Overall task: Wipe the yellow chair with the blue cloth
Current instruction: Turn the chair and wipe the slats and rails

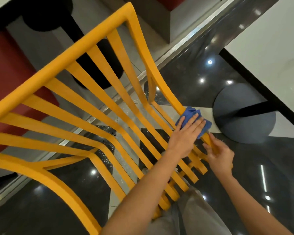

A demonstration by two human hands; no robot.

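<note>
**Flat hand on the cloth, other hand gripping the chair's edge**

The left hand [185,133] lies with its fingers [193,120] straight and close together, pressed flat on top of the blue cloth [192,114]. The cloth is bunched under and just beyond those fingertips, spilling out on both sides of them, and it sits against the outer side rail of the yellow chair [85,48], where the rail curves down from the back toward the seat.

Just beside that hand, on its near side, the right hand [219,156] has its fingers curled around the same yellow rail, thumb on one side and fingers on the other, holding the wood. The cloth's lower corner nearly touches the tip of this hand; whether they actually meet I cannot tell.

Out from the fingers, the chair's slats fan away to the left and upward to the thick top rail. The seat end of the slats runs back toward the person's grey trousers [193,217].

Beyond the cloth stands a round grey table base [255,126] on the glossy dark floor [202,65], under a white tabletop [270,39]. Far past the chair back are a red seat [7,68] and a black pedestal [98,65].
</note>
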